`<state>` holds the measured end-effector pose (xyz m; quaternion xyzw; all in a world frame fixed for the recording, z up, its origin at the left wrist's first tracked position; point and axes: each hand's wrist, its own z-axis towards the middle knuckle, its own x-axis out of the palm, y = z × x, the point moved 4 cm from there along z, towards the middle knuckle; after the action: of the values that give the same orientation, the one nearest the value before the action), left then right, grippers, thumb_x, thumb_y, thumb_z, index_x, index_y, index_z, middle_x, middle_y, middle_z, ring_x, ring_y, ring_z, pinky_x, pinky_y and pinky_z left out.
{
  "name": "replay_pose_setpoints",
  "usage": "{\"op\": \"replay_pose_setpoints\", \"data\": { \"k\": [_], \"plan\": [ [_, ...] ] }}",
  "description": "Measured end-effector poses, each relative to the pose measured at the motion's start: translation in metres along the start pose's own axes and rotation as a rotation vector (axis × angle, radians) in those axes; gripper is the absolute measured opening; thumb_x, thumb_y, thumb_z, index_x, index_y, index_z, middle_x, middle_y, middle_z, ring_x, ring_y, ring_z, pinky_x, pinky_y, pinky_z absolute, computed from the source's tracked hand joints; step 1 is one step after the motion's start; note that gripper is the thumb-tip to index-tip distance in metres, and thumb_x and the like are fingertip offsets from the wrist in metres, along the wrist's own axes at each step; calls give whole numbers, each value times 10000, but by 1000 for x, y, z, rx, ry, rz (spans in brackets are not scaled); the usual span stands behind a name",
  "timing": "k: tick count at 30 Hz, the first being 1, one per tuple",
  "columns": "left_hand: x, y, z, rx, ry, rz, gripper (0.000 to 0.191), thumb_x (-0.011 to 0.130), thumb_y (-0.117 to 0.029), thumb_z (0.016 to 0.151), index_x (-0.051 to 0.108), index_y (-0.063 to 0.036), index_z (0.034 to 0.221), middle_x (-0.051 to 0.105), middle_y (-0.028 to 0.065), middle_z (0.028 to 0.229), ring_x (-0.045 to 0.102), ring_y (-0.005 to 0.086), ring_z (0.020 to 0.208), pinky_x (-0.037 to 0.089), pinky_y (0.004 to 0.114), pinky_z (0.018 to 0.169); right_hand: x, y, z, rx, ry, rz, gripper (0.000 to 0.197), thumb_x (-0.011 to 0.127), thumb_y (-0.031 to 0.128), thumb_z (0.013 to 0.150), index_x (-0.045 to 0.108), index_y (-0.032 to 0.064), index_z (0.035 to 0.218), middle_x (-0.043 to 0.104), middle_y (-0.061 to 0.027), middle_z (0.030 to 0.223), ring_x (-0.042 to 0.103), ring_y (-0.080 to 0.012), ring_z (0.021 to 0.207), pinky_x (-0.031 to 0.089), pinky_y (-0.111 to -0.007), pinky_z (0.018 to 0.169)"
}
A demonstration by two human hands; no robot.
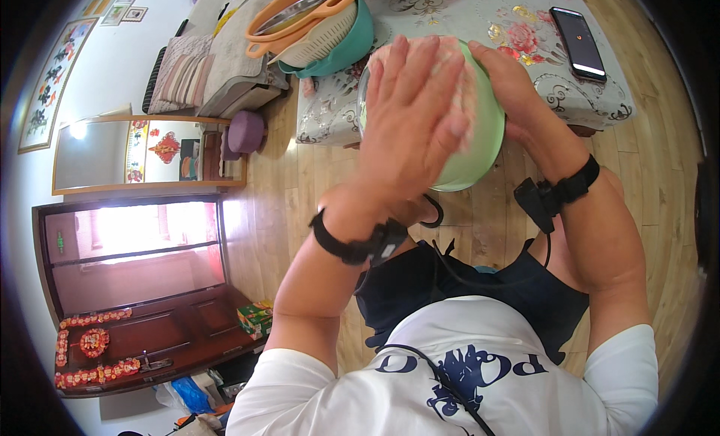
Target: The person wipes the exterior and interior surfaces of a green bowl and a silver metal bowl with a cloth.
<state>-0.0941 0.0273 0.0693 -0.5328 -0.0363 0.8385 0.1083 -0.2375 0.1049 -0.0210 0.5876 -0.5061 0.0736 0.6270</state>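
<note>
A light green round bowl is held tilted over the near edge of the table. My right hand grips it at its right side, thumb near the upper rim and the other fingers partly hidden. My left hand lies with fingers extended over a pink fluffy cloth, pressing it against the bowl. The cloth hides part of the bowl, and the left palm's contact is out of sight. Both wrists wear black straps with small devices.
A floral tablecloth covers the table. Stacked orange, cream and teal colanders and basins stand at the back left, and a smartphone lies at the right. A purple stool and a sofa are to the left.
</note>
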Motion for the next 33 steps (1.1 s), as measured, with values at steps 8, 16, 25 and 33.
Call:
{"op": "replay_pose_setpoints", "data": {
  "k": [8,16,25,33],
  "plan": [
    [2,81,9,-178,-4,-257,541,334,-359,1148,460,11,1522,510,180,1537,438,317,1451,294,387,1220,-1,-9,3,-31,-27,-23,356,449,289,1116,645,-9,1099,701,-86,970,690,-169,810,585,-349,734],
    [14,105,-38,-517,-91,-631,605,322,-380,1140,371,49,1564,459,223,1559,466,299,1426,350,384,1191,-7,-9,6,-68,-64,-38,345,472,292,1111,641,-6,1075,684,-76,940,662,-165,769,562,-349,689],
    [36,55,-96,-720,-363,-901,672,259,-394,1136,205,77,1612,288,244,1642,291,341,1515,234,422,1236,-11,-10,12,-97,-75,-44,337,481,287,1105,642,-6,1073,680,-73,928,658,-167,764,559,-351,687],
    [30,-5,-108,-412,-156,-112,784,369,-470,1107,155,74,1630,115,308,1704,113,476,1583,91,577,1271,-13,-5,12,-77,-75,10,344,486,290,1104,651,-12,1095,698,-84,967,684,-173,818,575,-352,715]
  ]
}}
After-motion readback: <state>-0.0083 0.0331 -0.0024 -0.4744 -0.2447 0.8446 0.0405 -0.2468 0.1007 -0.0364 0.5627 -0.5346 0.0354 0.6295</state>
